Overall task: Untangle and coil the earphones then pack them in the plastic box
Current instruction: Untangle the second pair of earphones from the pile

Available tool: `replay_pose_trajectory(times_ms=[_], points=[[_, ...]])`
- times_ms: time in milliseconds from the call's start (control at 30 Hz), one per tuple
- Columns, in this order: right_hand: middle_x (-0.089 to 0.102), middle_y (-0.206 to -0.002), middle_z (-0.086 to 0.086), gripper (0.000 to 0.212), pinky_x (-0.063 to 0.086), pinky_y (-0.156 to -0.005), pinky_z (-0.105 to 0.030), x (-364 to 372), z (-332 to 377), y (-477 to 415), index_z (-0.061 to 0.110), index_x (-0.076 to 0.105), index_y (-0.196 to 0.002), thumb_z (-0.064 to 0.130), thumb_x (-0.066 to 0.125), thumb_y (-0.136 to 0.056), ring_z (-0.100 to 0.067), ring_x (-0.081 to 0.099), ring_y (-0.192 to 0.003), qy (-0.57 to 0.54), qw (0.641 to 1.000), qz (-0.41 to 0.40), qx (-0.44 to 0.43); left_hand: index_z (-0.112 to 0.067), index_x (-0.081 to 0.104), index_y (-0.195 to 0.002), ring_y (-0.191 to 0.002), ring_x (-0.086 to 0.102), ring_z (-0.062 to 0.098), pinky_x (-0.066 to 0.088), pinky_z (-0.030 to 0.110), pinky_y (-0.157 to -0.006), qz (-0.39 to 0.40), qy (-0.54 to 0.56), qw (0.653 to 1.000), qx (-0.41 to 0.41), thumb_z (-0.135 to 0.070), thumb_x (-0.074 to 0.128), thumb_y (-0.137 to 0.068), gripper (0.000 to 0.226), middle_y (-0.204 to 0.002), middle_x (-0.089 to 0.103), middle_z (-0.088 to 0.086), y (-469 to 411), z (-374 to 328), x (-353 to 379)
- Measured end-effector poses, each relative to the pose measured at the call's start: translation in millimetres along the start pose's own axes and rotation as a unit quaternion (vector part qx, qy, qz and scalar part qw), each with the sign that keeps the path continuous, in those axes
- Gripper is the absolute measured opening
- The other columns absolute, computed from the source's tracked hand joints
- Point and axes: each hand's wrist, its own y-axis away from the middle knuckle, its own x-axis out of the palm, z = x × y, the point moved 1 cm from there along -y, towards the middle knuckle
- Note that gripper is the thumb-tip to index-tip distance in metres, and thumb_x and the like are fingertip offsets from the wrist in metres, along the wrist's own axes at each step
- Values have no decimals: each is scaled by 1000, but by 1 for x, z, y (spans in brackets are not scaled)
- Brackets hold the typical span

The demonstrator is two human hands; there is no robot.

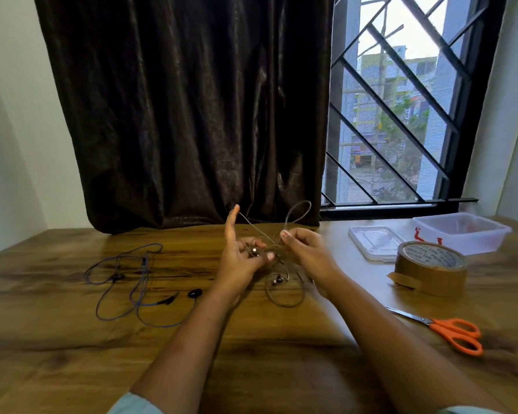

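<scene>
**Grey earphones held between both hands above the desk**

The thin grey tangled earphone cable (pixel 284 273) is caught up between the two hands over the middle of the brown wood-grain desk (pixel 72 339). The left hand (pixel 241 258) pinches a small metallic piece of the cable between thumb and fingers, with its index finger stretched upward and a strand running over that fingertip. The right hand (pixel 307 252) is closed on the cable just beside the left, thumb and fingers pressed on a strand. From the right hand a narrow loop of cable rises toward the dark brown curtain (pixel 192 100). Below the hands the rest of the cable hangs in loose loops down to the desk, with small dark earbuds visible among the strands; how the strands cross there is too fine to tell.

Well to the left of the hands lies a second, blue-corded pair of earphones with black earbuds (pixel 132 282), spread flat in loose curves on the desk.

To the right, the clear rectangular plastic box (pixel 473 231) stands open near the window, its clear flat lid (pixel 374 242) lying beside it. A roll of brown packing tape (pixel 431 268) sits in front of them, and orange-handled scissors (pixel 449 331) lie nearer the person.
</scene>
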Motion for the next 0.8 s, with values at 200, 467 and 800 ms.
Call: replay_pose_trajectory(times_ms=[200,467,800], points=[[55,-72,-3,15,43,-56,-22,1,-3,1,11,55,-91,18,45,-100,-8,52,-59,-175,982,-35,64,-48,36,-131,-68,61,11,44,22,-52,-29,108,992,-59,-6,52,-93,59,-79,66,1,-3,-2,-2],[63,-76,-5,30,41,-49,-23,-4,-4,1,16,54,-122,6,36,-100,-7,48,-47,-242,967,-3,72,-26,47,-115,-66,51,13,41,24,-54,-163,56,983,-63,-35,61,-88,32,-76,52,-4,-8,1,-16],[72,-101,-4,50,55,-79,-34,3,5,4,18,60,-123,42,66,-79,-20,68,-95,-156,986,44,32,-51,46,-114,-122,41,11,41,48,-100,-80,-255,961,71,-18,61,-73,55,-127,42,-15,-2,0,3]])
